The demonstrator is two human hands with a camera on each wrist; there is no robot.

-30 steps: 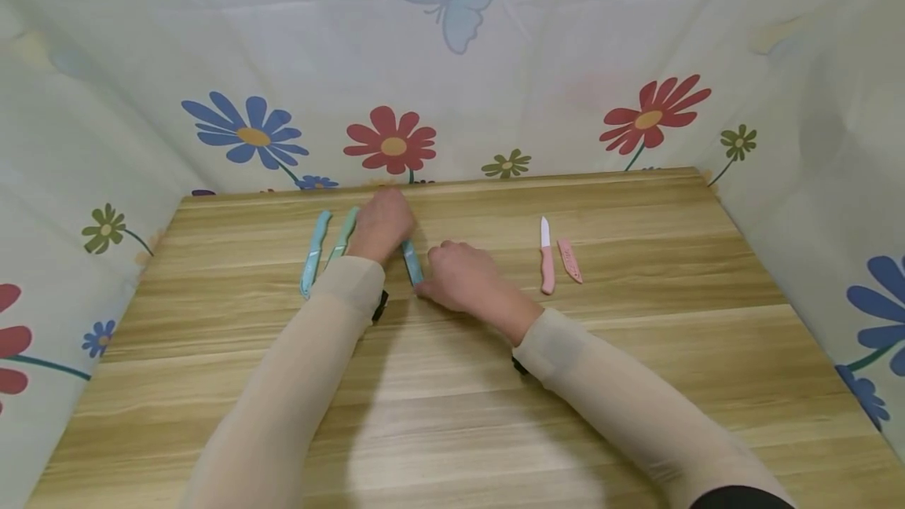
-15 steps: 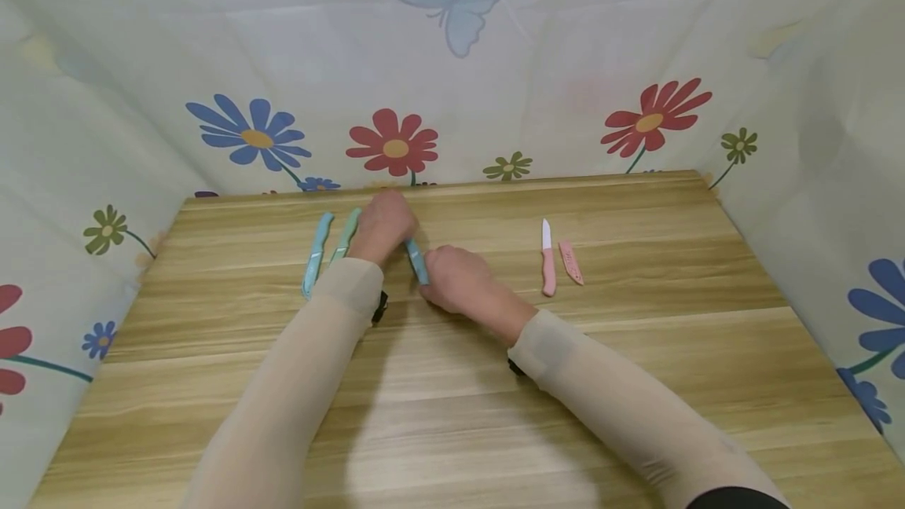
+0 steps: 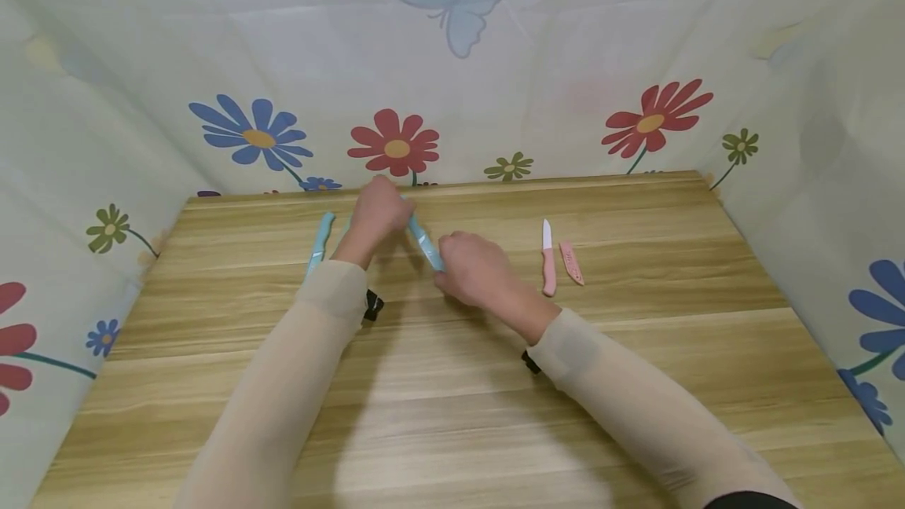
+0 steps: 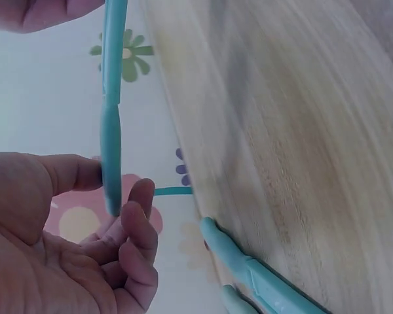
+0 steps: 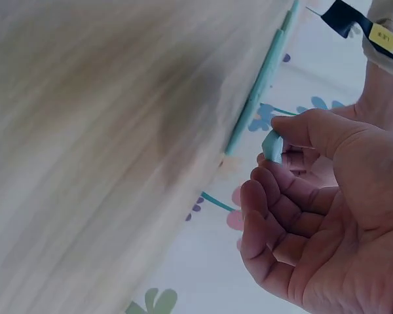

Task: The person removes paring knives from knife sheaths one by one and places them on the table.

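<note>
Nearest my head view, the left sleeve (image 3: 283, 383) and right sleeve (image 3: 629, 407) run up and inward over the bench (image 3: 431, 430). Both of the person's arms reach forward; the left hand (image 3: 379, 210) sits farther out, close to the far edge, and the right hand (image 3: 477, 269) is nearer, angled in from the right.

Grip: I read the left thumb and fingers as pinching the butt of the handle of a blue knife (image 3: 423, 237), the other left fingers loosely curled. The right thumb and forefinger pinch its sheathed end; the remaining right fingers curl beneath. The knife spans the gap between the hands, slanting nearer toward the right, and the left wrist view shows it raised off the bench. A pale streak marks the joint of handle and sheath; I cannot tell glare from blade.

Surroundings: a second blue knife (image 3: 321, 240) lies left of the left hand, partly covered by the sleeve; a sliver of a greenish handle (image 3: 347, 225) shows just beside the hand. Wood grain runs between the right hand and a pink knife (image 3: 548, 269), blade pointing away, with a pink sheath (image 3: 571, 263) beside it.

Beyond the far edge stands a flowered cloth (image 3: 311, 61).
</note>
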